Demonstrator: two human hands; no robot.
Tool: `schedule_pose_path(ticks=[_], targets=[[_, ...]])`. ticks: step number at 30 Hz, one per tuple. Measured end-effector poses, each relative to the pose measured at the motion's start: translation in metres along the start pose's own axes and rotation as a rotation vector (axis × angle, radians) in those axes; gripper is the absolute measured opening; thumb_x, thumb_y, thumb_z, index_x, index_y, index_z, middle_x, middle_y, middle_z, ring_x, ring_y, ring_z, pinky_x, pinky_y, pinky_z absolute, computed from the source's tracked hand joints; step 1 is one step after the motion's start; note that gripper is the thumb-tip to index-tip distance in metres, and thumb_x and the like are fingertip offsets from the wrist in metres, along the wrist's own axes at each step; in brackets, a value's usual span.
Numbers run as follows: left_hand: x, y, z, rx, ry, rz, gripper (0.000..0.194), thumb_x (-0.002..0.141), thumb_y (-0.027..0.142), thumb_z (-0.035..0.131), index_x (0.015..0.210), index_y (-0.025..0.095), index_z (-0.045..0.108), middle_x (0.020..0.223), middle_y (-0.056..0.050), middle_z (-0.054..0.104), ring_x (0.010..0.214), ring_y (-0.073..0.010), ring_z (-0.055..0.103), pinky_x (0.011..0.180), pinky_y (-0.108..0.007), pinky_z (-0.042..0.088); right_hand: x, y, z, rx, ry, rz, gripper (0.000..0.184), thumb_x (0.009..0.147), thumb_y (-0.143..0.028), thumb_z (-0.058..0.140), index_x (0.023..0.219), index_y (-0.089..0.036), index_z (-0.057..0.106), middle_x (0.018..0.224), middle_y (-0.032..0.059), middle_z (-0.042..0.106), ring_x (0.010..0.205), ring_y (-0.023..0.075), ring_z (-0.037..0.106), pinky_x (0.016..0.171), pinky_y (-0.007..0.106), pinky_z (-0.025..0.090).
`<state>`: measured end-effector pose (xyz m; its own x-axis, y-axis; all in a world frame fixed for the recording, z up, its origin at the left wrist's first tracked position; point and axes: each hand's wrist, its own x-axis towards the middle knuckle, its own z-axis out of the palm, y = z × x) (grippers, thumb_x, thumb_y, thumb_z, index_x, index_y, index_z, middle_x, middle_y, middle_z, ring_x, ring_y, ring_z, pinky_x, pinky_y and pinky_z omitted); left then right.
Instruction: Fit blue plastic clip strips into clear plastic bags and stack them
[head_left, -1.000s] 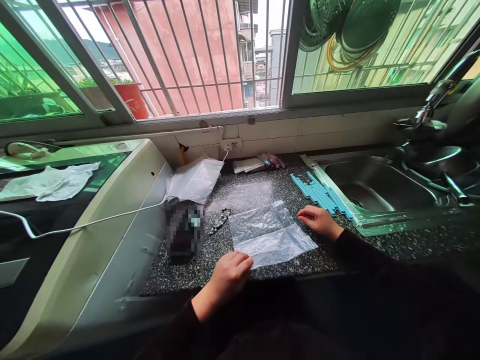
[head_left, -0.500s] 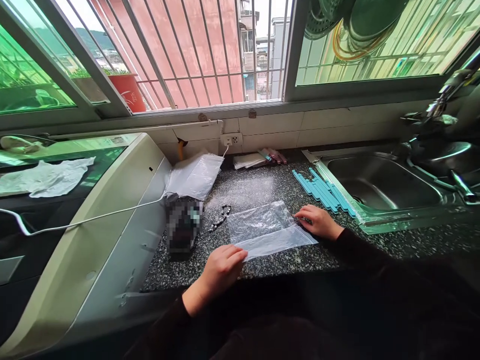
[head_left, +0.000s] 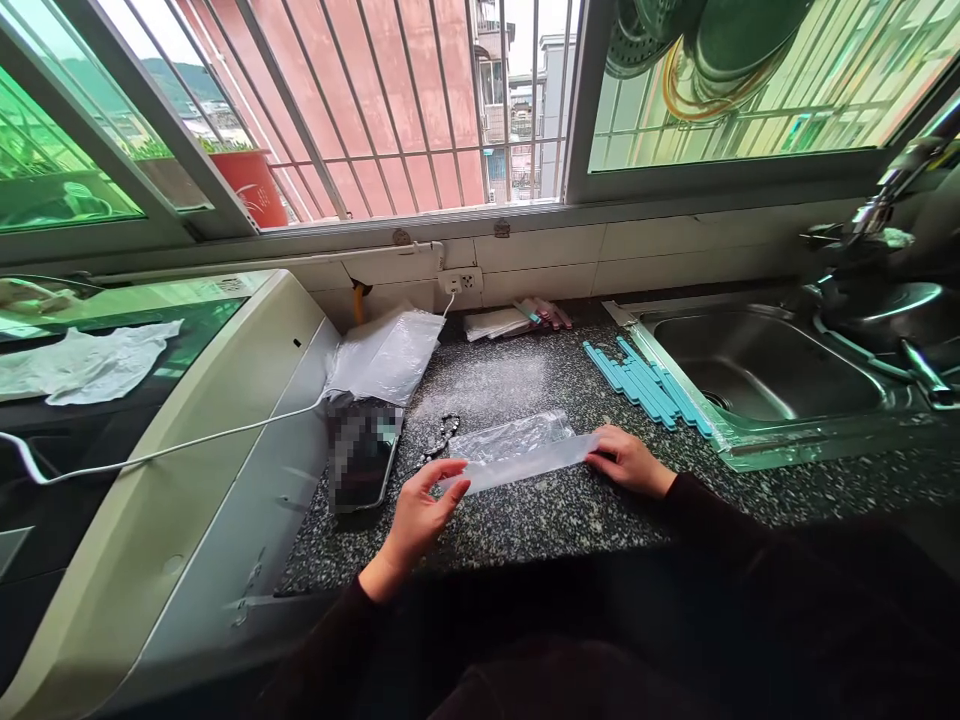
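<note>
A clear plastic bag [head_left: 517, 450] lies on the speckled dark countertop [head_left: 555, 515], its near edge lifted off the stone. My left hand [head_left: 420, 510] pinches the bag's left near corner between thumb and fingers. My right hand [head_left: 626, 462] holds the bag's right end, its fingers curled on the plastic. A small dark bead bracelet [head_left: 442, 437] lies just beyond the bag's left end. A phone [head_left: 361, 455] on a white cable [head_left: 187, 445] rests to the left of my left hand.
Several blue sticks [head_left: 649, 388] lie beside the steel sink [head_left: 757, 370] at the right. A stack of clear bags [head_left: 386, 355] and some packets [head_left: 517, 318] sit by the wall. A white appliance [head_left: 150, 480] fills the left, with a white cloth [head_left: 90, 362] on it.
Both hands took hold of the bag's near edge and raised it, folding the bag up toward the far side. My left hand went from flat on the counter to a pinch.
</note>
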<state>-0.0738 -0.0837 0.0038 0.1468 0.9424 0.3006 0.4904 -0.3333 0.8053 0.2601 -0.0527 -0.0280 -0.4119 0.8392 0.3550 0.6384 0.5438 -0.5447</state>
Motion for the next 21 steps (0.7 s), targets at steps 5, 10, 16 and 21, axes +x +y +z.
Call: schedule_pose_path(ticks=[5, 10, 16, 21], targets=[[0.005, -0.025, 0.010, 0.072, -0.014, 0.002, 0.036, 0.068, 0.048, 0.065, 0.088, 0.019, 0.067, 0.092, -0.008, 0.068, 0.090, -0.0231, 0.061, 0.083, -0.040, 0.048, 0.002, -0.007, -0.007, 0.061, -0.007, 0.102, 0.026, 0.081, -0.034, 0.049, 0.060, -0.021, 0.057, 0.064, 0.0042, 0.058, 0.068, 0.0177, 0.051, 0.066, 0.032, 0.043], [0.010, -0.031, 0.019, 0.099, -0.029, 0.026, 0.018, 0.075, 0.034, 0.058, 0.066, 0.019, 0.065, 0.087, -0.007, 0.067, 0.091, -0.0211, 0.057, 0.085, -0.039, 0.045, 0.001, -0.013, -0.008, 0.165, 0.037, 0.258, 0.026, 0.079, -0.038, 0.050, 0.061, -0.020, 0.058, 0.064, 0.0024, 0.059, 0.065, 0.0164, 0.053, 0.063, 0.029, 0.042], [0.013, -0.026, 0.021, 0.083, -0.015, -0.048, 0.023, 0.074, 0.032, 0.054, 0.056, 0.019, 0.060, 0.079, -0.006, 0.068, 0.083, -0.0198, 0.059, 0.080, -0.036, 0.046, -0.002, -0.018, -0.006, 0.186, 0.056, 0.434, 0.023, 0.073, -0.036, 0.053, 0.062, -0.019, 0.061, 0.061, 0.0018, 0.062, 0.060, 0.0154, 0.054, 0.058, 0.027, 0.041], [0.012, -0.029, 0.020, 0.140, -0.023, -0.047, 0.026, 0.075, 0.033, 0.053, 0.053, 0.018, 0.056, 0.075, -0.005, 0.068, 0.081, -0.0203, 0.060, 0.079, -0.037, 0.045, 0.001, -0.027, -0.008, 0.256, 0.065, 0.522, 0.023, 0.068, -0.036, 0.056, 0.056, -0.017, 0.062, 0.055, 0.0006, 0.061, 0.053, 0.0132, 0.052, 0.053, 0.025, 0.038]])
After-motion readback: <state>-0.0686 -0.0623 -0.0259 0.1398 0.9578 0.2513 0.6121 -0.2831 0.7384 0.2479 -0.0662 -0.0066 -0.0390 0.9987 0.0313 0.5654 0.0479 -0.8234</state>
